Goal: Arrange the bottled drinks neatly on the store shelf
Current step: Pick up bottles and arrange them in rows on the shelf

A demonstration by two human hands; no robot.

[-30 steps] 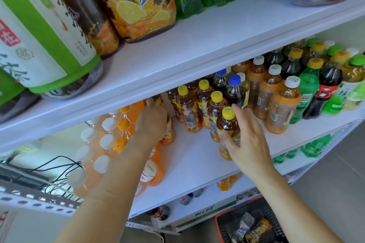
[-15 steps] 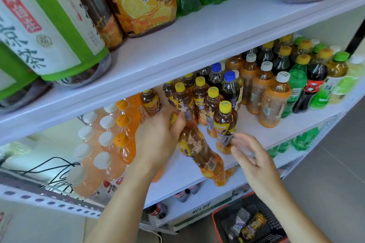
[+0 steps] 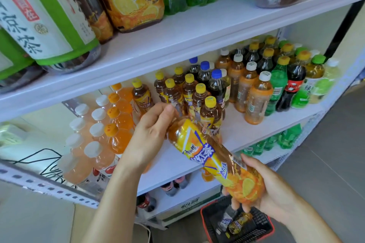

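Our left hand point(image 3: 154, 136) grips the neck end of a tea bottle point(image 3: 209, 154), fingers curled over the top so that the cap is hidden. Our right hand point(image 3: 276, 193) cups the base from below, fingers wrapped round it. The bottle lies tilted in the air in front of the middle shelf point(image 3: 239, 136), neck up toward the shelf, base down toward us, touching nothing but our hands.

The step in hand, as we judge it, is to stand this bottle up with its own kind. The yellow-capped tea bottles point(image 3: 211, 112) stand in files just behind it, and the bare board in front of the nearest one looks the natural place.

To do it well, we should swing the base under the neck while it is clear of the shelf, and only then set it down. We should turn the label to the front and line it up with the file behind. Room is narrow: the orange drink bottles point(image 3: 120, 136) stand near on the left, and a careless elbow or base could knock the front tea over. Below, a basket point(image 3: 271, 228) holds at least one more bottle.
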